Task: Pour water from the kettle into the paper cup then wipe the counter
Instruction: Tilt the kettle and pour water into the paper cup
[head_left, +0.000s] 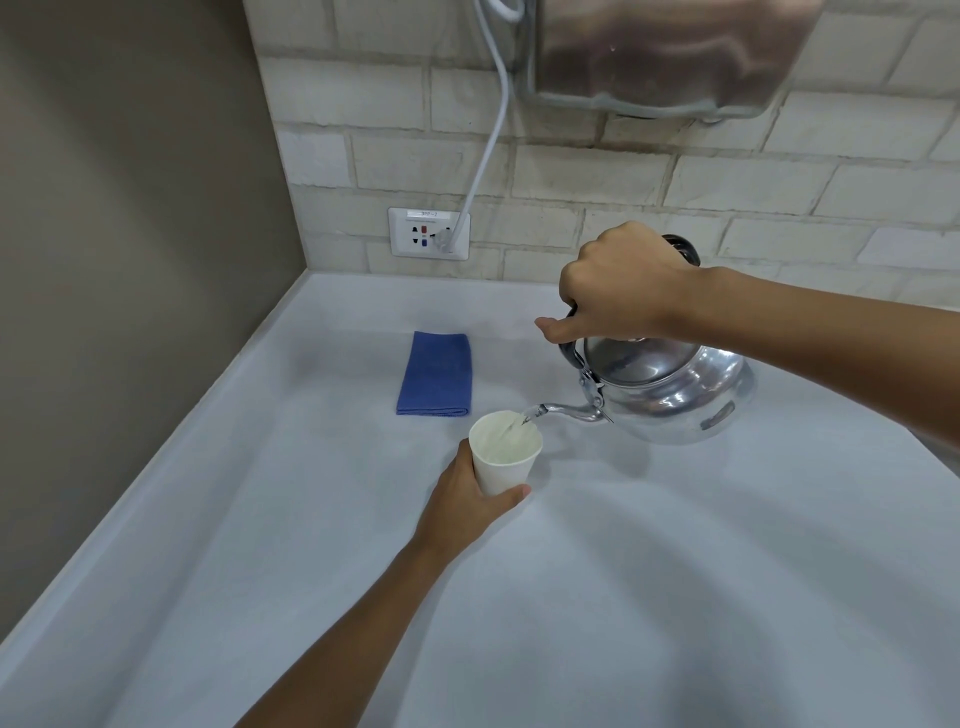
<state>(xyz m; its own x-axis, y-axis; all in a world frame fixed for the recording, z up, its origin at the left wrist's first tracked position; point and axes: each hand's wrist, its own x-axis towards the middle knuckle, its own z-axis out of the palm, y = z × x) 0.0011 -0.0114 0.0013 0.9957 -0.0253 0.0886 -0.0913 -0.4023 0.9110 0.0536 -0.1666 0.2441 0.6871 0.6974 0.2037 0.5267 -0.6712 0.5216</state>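
The fingers of the right hand (621, 283) are curled tight around the black handle of the shiny, round-bodied metal kettle (675, 387), with the thumb stretched out along the handle's front end. The hand holds the kettle tipped forward and clear of the pale grey counter (675, 571), the slim curved spout pointing left and down so its tip sits just over the rim of the white paper cup (505, 452). A thin stream of water (522, 420) runs from the spout into the cup; how full the cup is cannot be told, since the inside reads only as a pale blur. The left hand (467, 504) wraps the cup's lower wall, fingers closed around its far side and the thumb pressed across the near side at the base; the cup seems to stand upright on the counter, near the middle of the surface. Beyond the cup, toward the back left corner, a folded blue cloth (435, 374) lies flat, apart from both hands. On the brick-tiled back wall a white power socket (429, 233) holds a white cable (488, 124) that rises to a brushed metal appliance (670, 52) at the top edge.
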